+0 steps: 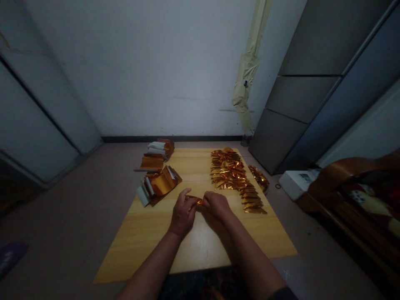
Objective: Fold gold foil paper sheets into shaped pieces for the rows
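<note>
Both hands meet over the middle of a yellow wooden board [146, 233] that lies on the floor. My left hand [183, 213] and my right hand [216, 205] are closed on the two ends of a small piece of gold foil paper [197, 201], pinching it between fingers and thumbs just above the board. Part of the foil is hidden inside the fingers.
Stacks of flat gold foil sheets [160, 183] lie at the board's left, with further stacks [158, 154] behind. Several folded gold pieces [233, 173] lie in rows at the right. A grey cabinet [300, 96] stands at the right, with wooden furniture [350, 183] beside it.
</note>
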A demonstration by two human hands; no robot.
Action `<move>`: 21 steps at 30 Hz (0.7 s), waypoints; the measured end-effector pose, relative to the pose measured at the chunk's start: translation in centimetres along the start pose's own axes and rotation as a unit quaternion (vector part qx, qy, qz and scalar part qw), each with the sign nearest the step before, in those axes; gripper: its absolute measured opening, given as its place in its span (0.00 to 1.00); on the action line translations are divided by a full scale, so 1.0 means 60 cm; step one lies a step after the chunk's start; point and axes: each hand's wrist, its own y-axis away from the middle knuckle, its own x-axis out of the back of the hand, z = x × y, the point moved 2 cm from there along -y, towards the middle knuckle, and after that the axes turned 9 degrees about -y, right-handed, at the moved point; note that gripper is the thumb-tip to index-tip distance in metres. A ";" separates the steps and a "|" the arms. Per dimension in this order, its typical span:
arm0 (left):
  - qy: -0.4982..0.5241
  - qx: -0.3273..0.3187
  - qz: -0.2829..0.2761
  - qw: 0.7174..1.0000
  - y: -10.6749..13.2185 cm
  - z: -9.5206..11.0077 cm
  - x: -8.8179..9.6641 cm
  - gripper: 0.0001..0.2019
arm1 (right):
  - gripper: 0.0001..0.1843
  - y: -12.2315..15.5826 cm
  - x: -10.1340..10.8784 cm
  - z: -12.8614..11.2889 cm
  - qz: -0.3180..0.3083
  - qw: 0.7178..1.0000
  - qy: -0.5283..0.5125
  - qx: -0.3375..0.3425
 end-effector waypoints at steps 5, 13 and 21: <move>0.022 -0.012 -0.033 0.999 0.000 0.004 -0.002 0.08 | 0.11 -0.003 -0.002 -0.005 -0.008 0.999 -0.024 0.020; 0.013 -0.037 -0.028 0.999 -0.001 0.006 0.000 0.07 | 0.12 -0.013 -0.006 -0.004 -0.005 1.000 -0.009 0.011; -0.022 -0.046 -0.021 0.998 0.000 0.005 -0.003 0.07 | 0.13 -0.016 -0.009 0.005 -0.010 1.000 -0.018 0.010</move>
